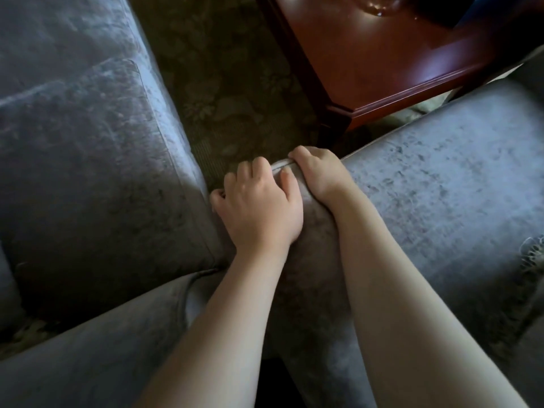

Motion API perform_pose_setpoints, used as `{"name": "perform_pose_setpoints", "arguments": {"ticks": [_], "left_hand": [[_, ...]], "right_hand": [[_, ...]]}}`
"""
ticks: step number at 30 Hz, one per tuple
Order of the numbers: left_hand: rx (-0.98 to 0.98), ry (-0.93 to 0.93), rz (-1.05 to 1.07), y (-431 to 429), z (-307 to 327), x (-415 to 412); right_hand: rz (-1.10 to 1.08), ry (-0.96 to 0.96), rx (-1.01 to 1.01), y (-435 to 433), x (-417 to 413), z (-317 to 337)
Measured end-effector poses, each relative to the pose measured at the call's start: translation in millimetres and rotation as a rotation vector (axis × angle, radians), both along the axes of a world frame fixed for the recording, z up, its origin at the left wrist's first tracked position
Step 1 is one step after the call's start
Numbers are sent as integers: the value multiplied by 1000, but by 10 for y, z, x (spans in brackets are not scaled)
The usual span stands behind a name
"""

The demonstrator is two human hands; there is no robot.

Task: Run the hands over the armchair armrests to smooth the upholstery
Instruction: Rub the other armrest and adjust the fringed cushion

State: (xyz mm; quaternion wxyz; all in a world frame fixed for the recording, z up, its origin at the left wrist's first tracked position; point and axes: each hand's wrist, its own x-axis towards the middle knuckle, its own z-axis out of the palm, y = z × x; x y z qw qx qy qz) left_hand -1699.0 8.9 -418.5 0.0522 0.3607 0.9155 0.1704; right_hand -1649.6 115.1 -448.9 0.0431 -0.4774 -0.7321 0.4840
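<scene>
Partly hidden, the fingertips of left hand (259, 207) and right hand (319, 175) curl over the front end of the grey armrest (318, 234), palms pressing it. Beyond the armrest lie patterned carpet (223, 83) and a wooden table (397, 69), cut off at the frame; a seat cushion (88, 157) lies left of it.

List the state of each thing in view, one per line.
Armrest: held at its front end by both hands.
Left hand: fingers curled over the armrest end.
Right hand: beside the left, fingers curled over the end.
Seat cushion: in place, nap streaked.
Table: standing on the carpet, glossy.
</scene>
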Motion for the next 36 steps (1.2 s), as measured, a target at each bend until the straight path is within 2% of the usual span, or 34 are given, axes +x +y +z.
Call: {"name": "perform_pose_setpoints", "arguments": {"ticks": [4,8,12,16,21,26,32,36], "left_hand": [[13,-4,28,64,-17,-29],[-13,-7,30,85,8,-22],[2,-25,38,67,28,-10],[54,-40,2,10,42,0],[146,12,30,-278,-31,75],[83,-36,58,-254,-74,11],[17,-27,38,-260,4,41],[-143,55,-55,-257,127,44]], "right_hand": [[-97,71,58,37,-19,-33],[-18,152,61,7,26,2],[-86,105,-36,25,5,80],[4,17,6,-17,-1,160],[6,9,26,-229,54,38],[-152,29,38,-263,-32,-59],[-233,39,75,-340,134,75],[-296,-149,37,-697,818,130]]}}
